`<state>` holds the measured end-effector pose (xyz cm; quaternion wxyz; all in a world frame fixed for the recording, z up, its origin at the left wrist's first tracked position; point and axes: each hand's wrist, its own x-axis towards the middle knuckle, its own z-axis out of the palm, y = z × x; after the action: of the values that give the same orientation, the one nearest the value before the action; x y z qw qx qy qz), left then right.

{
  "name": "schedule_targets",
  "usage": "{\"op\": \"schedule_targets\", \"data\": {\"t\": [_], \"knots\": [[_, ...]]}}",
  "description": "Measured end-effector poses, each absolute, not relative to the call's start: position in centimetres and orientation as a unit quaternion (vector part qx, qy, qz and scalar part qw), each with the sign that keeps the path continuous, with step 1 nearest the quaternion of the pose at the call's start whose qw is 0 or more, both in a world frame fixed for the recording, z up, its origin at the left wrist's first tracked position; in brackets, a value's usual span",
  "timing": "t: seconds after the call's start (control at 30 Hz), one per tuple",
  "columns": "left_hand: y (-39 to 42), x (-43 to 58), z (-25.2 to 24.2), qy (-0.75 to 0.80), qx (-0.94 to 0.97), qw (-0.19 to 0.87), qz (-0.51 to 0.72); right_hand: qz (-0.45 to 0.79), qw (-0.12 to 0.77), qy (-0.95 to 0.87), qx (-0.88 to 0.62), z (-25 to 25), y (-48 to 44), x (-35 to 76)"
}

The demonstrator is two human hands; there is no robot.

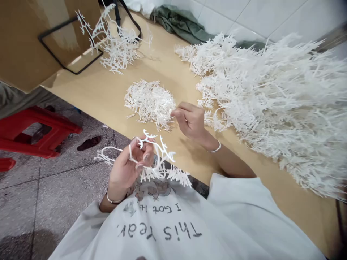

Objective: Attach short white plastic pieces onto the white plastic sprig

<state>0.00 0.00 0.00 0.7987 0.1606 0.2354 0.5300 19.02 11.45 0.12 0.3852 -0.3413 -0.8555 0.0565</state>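
My left hand [129, 163] is closed round a white plastic branched frame [159, 159], held off the table's near edge above my shirt. My right hand [189, 121] rests on the wooden table [108, 94], fingers curled and pinched together at the edge of a small heap of short white plastic pieces [150, 102]; what it pinches is too small to name. A big mound of white branched frames [279, 104] lies to the right of that hand.
A smaller bunch of bare white frames [116, 47] lies at the far left of the table beside a black wire frame [67, 47] and a cardboard sheet [24, 43]. A green cloth [184, 25] lies by the tiled wall. A red stool [35, 130] stands on the floor at left.
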Motion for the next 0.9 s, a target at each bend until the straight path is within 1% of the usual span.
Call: {"op": "schedule_targets", "data": {"t": [0.07,0.13,0.23,0.33,0.4,0.5,0.7,0.83,0.9], "knots": [[-0.1,-0.2,0.3,0.224,0.149,0.809,0.523,0.224,0.364,-0.868,-0.252,1.2,10.4,18.9],[0.0,-0.3,0.3,0.231,0.145,0.808,0.522,0.354,0.29,-0.874,-0.166,2.3,9.3,18.7],[0.3,-0.2,-0.2,0.264,0.161,0.79,0.529,0.448,0.174,-0.872,-0.093,4.0,8.1,18.7],[0.5,-0.2,-0.6,0.29,0.18,0.77,0.539,0.497,0.111,-0.857,-0.082,5.1,7.5,18.8],[0.5,-0.2,-0.6,0.295,0.189,0.761,0.546,0.504,0.104,-0.85,-0.111,5.3,7.3,18.8],[0.3,-0.2,-0.3,0.289,0.214,0.751,0.554,0.525,0.117,-0.829,-0.151,5.0,7.3,18.7],[-0.7,-0.2,-0.6,0.314,0.292,0.703,0.568,0.705,0.137,-0.667,-0.196,4.7,7.0,18.4],[-2.0,-0.2,-1.0,0.342,0.367,0.641,0.581,0.749,0.146,-0.607,-0.22,4.6,6.2,17.9],[-2.5,-0.2,-1.2,0.374,0.372,0.61,0.591,0.762,0.146,-0.587,-0.231,4.4,5.5,17.6]]}}
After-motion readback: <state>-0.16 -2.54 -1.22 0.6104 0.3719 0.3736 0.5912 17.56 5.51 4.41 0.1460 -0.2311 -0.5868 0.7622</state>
